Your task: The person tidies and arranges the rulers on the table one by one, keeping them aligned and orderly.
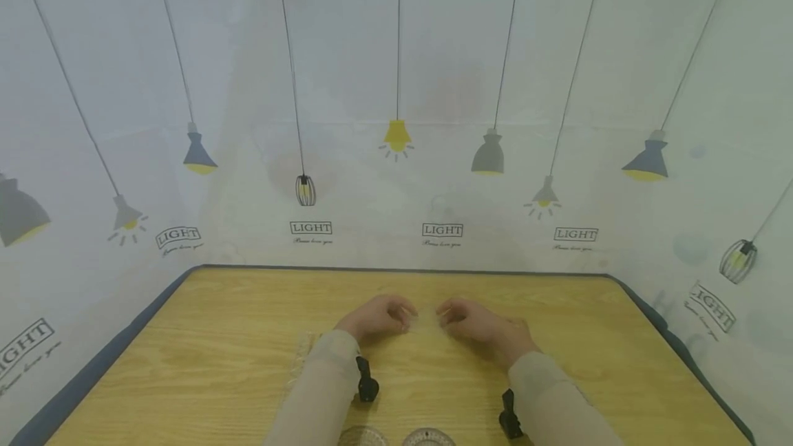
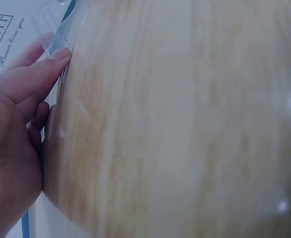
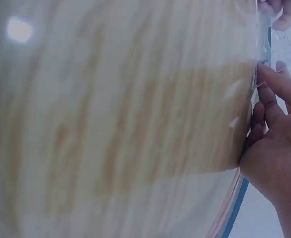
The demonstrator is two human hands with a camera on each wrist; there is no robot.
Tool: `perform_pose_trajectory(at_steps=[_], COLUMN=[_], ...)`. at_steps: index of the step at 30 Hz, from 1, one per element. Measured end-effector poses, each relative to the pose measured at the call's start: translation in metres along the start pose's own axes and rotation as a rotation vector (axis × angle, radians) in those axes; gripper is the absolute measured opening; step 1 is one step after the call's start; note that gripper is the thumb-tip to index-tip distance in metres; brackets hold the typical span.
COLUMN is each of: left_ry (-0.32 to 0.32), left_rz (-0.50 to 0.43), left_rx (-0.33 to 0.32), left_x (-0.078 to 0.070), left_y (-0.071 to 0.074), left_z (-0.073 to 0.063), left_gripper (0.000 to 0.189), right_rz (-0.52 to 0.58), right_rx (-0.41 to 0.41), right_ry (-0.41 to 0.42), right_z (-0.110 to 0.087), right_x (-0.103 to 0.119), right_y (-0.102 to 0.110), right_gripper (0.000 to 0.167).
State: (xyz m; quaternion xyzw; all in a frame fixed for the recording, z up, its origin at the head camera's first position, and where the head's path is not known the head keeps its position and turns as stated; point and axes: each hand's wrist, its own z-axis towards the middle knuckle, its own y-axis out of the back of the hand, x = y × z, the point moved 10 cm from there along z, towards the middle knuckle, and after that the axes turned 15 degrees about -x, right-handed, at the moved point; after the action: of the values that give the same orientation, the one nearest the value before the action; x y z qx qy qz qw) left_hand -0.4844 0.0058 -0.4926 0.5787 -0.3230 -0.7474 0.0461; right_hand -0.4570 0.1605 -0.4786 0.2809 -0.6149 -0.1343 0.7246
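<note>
Between both hands is a clear plastic ruler [image 2: 56, 27] with fine printed lines; its full outline hardly shows against the wood. My left hand [image 1: 381, 315] pinches one end between thumb and fingers, as the left wrist view shows. From the other side my right hand [image 1: 486, 325] holds it with thumb and fingertips. In the right wrist view, scale marks show on the ruler [image 3: 284, 47], with the left fingertips at the top corner. Both hands are over the far middle part of the wooden table [image 1: 248, 308], fingertips facing each other with a small gap.
Two clear round protractors [image 1: 427, 438] lie at the near edge of the view, between the forearms. Another clear flat piece [image 1: 300, 356] lies beside the left forearm, partly covered by the sleeve. A lamp-printed cloth [image 1: 372, 198] stands behind the table and along its sides.
</note>
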Motion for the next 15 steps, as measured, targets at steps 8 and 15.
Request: perform_pose_trajectory(at_steps=[8, 15], left_ry=[0.035, 0.034], left_rz=[0.008, 0.049], left_rx=[0.003, -0.014], left_x=[-0.003, -0.011], left_y=[0.001, 0.009], left_z=[-0.005, -0.006], left_gripper=[0.021, 0.023], right_rz=[-0.07, -0.091], right_rx=[-0.057, -0.074], right_ry=[-0.065, -0.083], right_z=[-0.004, -0.003], right_x=[-0.001, 0.006], right_y=[0.003, 0.006], right_gripper=[0.018, 0.012])
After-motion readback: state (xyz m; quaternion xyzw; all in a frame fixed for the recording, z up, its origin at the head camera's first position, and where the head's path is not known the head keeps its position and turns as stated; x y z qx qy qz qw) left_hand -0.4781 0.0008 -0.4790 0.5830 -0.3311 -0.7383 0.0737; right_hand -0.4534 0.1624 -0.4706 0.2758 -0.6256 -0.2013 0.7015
